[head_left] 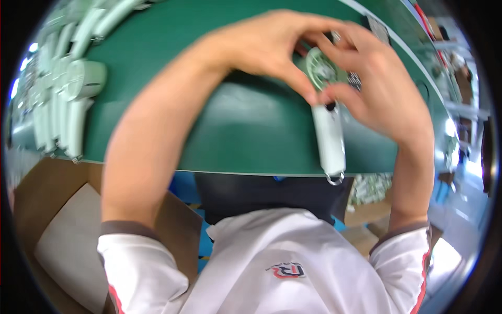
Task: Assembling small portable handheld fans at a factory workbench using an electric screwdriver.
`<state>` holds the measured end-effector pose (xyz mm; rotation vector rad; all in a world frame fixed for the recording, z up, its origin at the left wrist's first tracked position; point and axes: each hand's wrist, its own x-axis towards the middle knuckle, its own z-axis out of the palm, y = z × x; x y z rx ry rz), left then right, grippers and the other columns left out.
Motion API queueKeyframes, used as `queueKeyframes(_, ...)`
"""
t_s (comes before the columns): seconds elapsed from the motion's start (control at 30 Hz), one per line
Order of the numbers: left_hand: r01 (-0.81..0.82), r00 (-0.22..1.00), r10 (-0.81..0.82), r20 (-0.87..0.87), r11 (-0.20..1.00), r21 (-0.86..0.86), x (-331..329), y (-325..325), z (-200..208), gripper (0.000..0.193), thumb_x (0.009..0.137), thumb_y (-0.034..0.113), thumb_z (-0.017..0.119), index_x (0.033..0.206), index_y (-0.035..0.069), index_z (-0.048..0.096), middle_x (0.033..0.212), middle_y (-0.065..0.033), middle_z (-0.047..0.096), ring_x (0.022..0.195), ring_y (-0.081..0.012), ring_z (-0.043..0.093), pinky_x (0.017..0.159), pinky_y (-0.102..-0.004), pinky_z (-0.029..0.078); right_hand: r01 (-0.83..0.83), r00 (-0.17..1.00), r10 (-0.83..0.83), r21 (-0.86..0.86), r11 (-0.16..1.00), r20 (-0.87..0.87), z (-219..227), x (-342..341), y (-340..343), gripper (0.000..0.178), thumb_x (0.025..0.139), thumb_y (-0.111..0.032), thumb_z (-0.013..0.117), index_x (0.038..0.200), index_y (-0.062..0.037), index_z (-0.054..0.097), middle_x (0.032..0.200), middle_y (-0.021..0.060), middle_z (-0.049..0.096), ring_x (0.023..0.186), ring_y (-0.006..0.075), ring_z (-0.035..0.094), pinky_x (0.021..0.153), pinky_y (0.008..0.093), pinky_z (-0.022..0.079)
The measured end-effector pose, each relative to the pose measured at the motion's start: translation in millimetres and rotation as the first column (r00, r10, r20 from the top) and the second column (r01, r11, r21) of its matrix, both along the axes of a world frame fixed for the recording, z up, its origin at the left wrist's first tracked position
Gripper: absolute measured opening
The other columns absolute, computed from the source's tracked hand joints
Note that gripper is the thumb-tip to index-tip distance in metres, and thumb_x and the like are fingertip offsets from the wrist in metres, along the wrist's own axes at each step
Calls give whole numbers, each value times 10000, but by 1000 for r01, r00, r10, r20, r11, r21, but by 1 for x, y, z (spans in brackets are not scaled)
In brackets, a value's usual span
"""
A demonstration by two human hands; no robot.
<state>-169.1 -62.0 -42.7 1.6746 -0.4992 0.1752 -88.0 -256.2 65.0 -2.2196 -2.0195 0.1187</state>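
Observation:
A pale green handheld fan [328,136] lies over the green table with its handle toward me. A metal ring sits at the handle's end, by the table's near edge. Its round head is partly covered by my fingers. My left hand [277,44] curls round the head from the left, thumb pressed near the neck. From the right, my right hand [379,78] closes on the same head, its thumb tip meeting the left one. Motion blurs some fingertips. A small silvery metal part shows beside the right fingers, too unclear to name.
Several similar pale green fans [70,99] are piled at the table's left side. A dark flat object [377,30] lies at the far right. Below the near edge stand an open cardboard box [31,193] at left and a box of small pale green parts [370,189] at right.

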Motion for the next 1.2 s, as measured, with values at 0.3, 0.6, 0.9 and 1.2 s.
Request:
queueKeyframes(0.3, 36, 993, -32, -111, 999, 31, -9, -7, 11, 1091, 637, 116, 981, 1549, -28, 400, 1212, -138, 719, 1127, -193, 674, 1052, -351, 509, 354, 928, -276, 355, 865, -252, -13, -6, -73, 432, 873, -95, 776, 1271, 38, 672, 1113, 185, 662, 1017, 340, 648, 923, 383, 503)
queueKeyframes(0.6, 62, 983, -41, -181, 992, 108, -1, -12, 19, 772, 663, 151, 976, 1345, 7, 644, 1269, -116, 710, 1159, -183, 667, 1037, -353, 529, 814, 424, -864, 302, 496, 272, -66, 66, -211, 481, 943, -370, 728, 1176, 51, 719, 959, 269, 639, 900, 444, 628, 792, 497, 519)
queueKeyframes(0.9, 49, 926, -13, -378, 995, 85, 11, -19, 37, 756, 571, 45, 986, 1244, 3, 643, 1269, -122, 695, 1177, -195, 661, 1085, -360, 498, 938, 240, -928, 180, 298, 283, -72, 99, -244, 500, 953, -453, 693, 981, 46, 706, 887, 257, 695, 840, 451, 692, 744, 522, 558)
queueKeyframes(1.2, 129, 909, -40, -415, 974, 187, 21, -20, 44, 735, 548, 1, 973, 1198, 18, 630, 1256, -106, 703, 1153, -174, 665, 1062, -343, 512, 993, 6, -267, -26, 118, -964, -29, 89, -232, 492, 985, -420, 694, 1189, 27, 664, 784, 10, 596, 641, 100, 581, 567, 252, 426)
